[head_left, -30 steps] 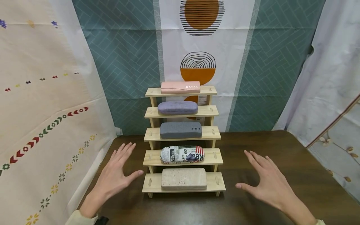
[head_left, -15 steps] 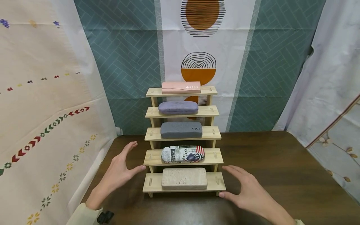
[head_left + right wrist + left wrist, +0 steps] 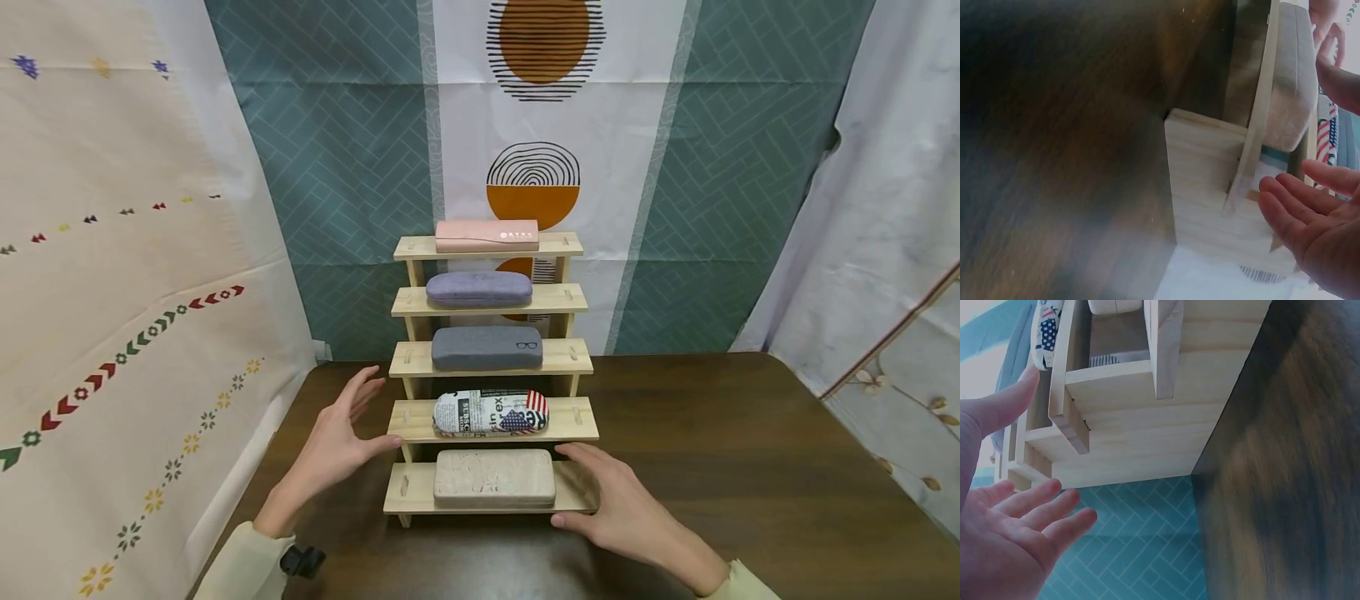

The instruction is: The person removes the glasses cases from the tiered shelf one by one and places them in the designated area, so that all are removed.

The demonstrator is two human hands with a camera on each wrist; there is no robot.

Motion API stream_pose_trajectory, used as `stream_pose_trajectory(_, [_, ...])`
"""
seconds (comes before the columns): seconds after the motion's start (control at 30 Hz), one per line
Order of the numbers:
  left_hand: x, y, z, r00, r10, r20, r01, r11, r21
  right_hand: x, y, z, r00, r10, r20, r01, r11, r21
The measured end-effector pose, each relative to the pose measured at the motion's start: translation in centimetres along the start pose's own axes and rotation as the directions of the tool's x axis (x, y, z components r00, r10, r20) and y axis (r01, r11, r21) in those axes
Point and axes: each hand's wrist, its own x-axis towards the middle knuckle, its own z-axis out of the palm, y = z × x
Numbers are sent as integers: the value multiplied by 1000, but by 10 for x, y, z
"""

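On a pale wooden stepped rack, a cream glasses case lies on the bottom tier. My right hand reaches over that tier's right end, thumb and fingers spread around the case's right end. A small gap shows between fingers and case in the right wrist view. My left hand is beside the rack's left side, fingers loosely bent and thumb tip by the second tier's left end; it holds nothing. That tier bears a newspaper-print glasses case, whose end shows in the left wrist view near my thumb.
Higher tiers carry a grey glasses case, a purple glasses case and a pink glasses case. The rack stands on a dark brown table. Patterned cloths hang behind and at both sides.
My right hand has moved left, from beside the rack to the cream case's right end. The left hand has shifted slightly right, towards the rack, its fingers bending more. The cases have not moved.
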Motion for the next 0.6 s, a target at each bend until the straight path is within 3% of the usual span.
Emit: stream_pose_trajectory(0.6, [8,-5,9,1000,5,21,-2,992,-128,11,1,12,1000,-3,7,3,999,49])
